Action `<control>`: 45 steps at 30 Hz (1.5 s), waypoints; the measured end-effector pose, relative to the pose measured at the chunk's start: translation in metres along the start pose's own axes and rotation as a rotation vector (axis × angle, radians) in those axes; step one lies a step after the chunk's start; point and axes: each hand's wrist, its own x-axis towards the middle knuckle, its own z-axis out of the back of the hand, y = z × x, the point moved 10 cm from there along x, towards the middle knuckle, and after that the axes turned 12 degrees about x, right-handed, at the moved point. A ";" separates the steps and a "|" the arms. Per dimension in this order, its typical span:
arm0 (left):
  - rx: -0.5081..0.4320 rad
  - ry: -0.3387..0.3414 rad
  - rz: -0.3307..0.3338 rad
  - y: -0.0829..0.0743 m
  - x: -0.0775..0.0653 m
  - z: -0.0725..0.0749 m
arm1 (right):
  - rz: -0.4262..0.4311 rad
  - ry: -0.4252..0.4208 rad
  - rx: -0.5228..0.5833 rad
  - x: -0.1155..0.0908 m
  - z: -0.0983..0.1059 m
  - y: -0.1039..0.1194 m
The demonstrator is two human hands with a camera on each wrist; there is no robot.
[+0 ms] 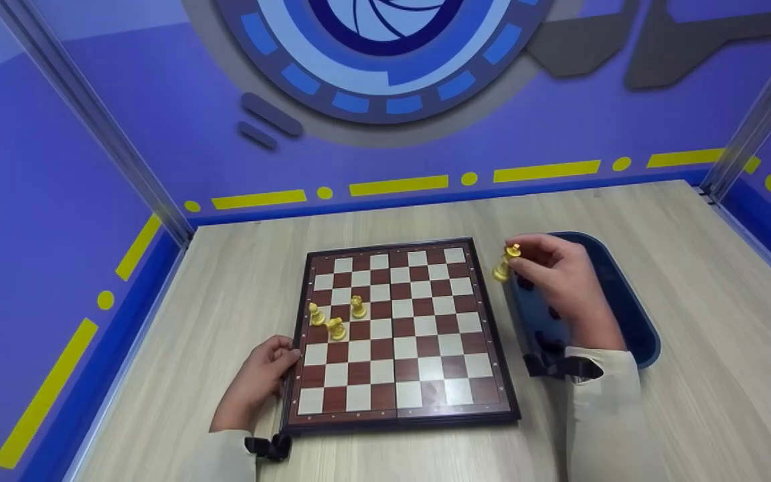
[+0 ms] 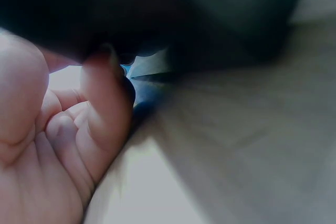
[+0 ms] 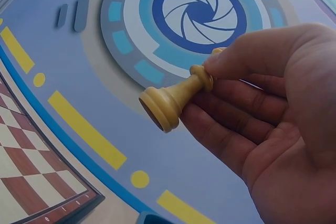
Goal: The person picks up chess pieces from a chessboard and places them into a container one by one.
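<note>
A gold chess king (image 1: 501, 270) with a small cross-like top is pinched between the thumb and fingers of my right hand (image 1: 563, 278), above the right side of the chessboard (image 1: 436, 365). The right wrist view shows the king (image 3: 176, 98) tilted, its base toward the lower left and its top partly behind the thumb. At the board's left edge, my left hand (image 1: 258, 375) grips the rim, thumb above. Its curled fingers (image 2: 107, 103) meet the dark board edge in the left wrist view. Three gold pieces stand on the board's left: a knight (image 1: 336, 329), a smaller piece (image 1: 316, 314) and a crowned piece (image 1: 358, 306).
A dark blue bin (image 1: 626, 294) stands right of the board, partly under my right hand and forearm, with dark pieces visible inside. Purple-blue panels (image 1: 385, 161) with yellow marks enclose the pale wooden table (image 1: 707, 281) at the back and sides.
</note>
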 end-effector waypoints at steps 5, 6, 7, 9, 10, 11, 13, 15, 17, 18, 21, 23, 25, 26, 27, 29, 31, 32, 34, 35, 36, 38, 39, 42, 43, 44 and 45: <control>0.005 -0.010 0.001 -0.001 -0.001 0.001 | -0.006 -0.014 0.000 0.000 0.005 -0.003; 0.004 -0.009 -0.001 -0.001 -0.001 0.001 | -0.007 -0.015 -0.003 0.000 0.006 -0.003; 0.002 -0.007 -0.001 -0.001 -0.001 0.000 | -0.008 -0.015 -0.006 0.000 0.006 -0.004; 0.000 -0.005 0.002 0.000 0.000 0.000 | -0.012 -0.017 -0.009 -0.001 0.008 -0.004; 0.002 -0.004 0.002 0.000 0.000 0.000 | -0.013 -0.018 -0.011 -0.001 0.008 -0.004; 0.007 -0.004 0.003 0.001 0.000 0.001 | -0.013 -0.020 -0.012 -0.001 0.009 -0.004; 0.015 -0.004 0.005 0.002 0.001 0.001 | -0.013 -0.023 -0.010 -0.001 0.011 -0.005; 0.026 -0.003 0.002 0.003 0.002 0.001 | -0.015 -0.026 -0.005 -0.001 0.012 -0.004; 0.032 -0.001 -0.002 0.003 0.002 0.002 | -0.019 -0.027 -0.001 -0.001 0.013 -0.005; 0.034 0.000 -0.001 0.003 0.002 0.002 | -0.020 -0.028 0.000 -0.001 0.014 -0.005; 0.030 0.003 -0.002 0.003 0.002 0.001 | -0.024 -0.031 0.006 -0.001 0.015 -0.006; 0.020 0.002 0.002 0.002 0.001 0.001 | -0.027 -0.035 0.007 -0.001 0.016 -0.006; 0.011 0.000 -0.001 0.002 0.001 0.001 | -0.034 -0.041 0.011 -0.001 0.017 -0.007; 0.010 -0.001 -0.002 0.001 0.000 0.001 | -0.036 -0.044 0.015 -0.001 0.017 -0.008; 0.007 -0.001 -0.004 0.001 0.000 0.001 | -0.040 -0.047 0.016 -0.001 0.018 -0.009; 0.005 0.001 -0.007 0.001 0.000 0.001 | -0.047 -0.055 0.020 -0.001 0.020 -0.011; 0.004 0.006 -0.010 0.001 0.000 0.001 | -0.052 -0.063 0.021 0.000 0.022 -0.013; 0.000 0.010 -0.011 0.001 0.000 0.001 | -0.056 -0.070 0.018 0.000 0.023 -0.014; -0.003 0.017 -0.015 0.001 0.000 0.000 | -0.067 -0.080 0.005 0.001 0.024 -0.016; 0.001 0.019 -0.018 0.001 0.000 0.000 | -0.073 -0.085 0.002 0.001 0.025 -0.017; 0.002 0.020 -0.018 0.001 0.000 0.000 | -0.077 -0.088 -0.003 0.001 0.026 -0.018; 0.005 0.023 -0.020 0.000 0.000 0.000 | -0.087 -0.095 -0.010 0.001 0.027 -0.019; 0.008 0.022 -0.021 0.000 0.000 0.000 | -0.089 -0.097 -0.013 0.001 0.028 -0.020; 0.002 0.020 -0.018 -0.001 0.000 0.000 | -0.096 -0.104 -0.017 0.001 0.029 -0.022; 0.000 0.019 -0.017 -0.001 0.000 0.000 | -0.100 -0.106 -0.020 0.001 0.030 -0.023; -0.002 0.019 -0.016 -0.001 0.000 0.000 | -0.101 -0.109 -0.024 0.001 0.031 -0.023; -0.003 0.018 -0.017 -0.001 0.000 0.000 | -0.104 -0.111 -0.025 0.001 0.031 -0.024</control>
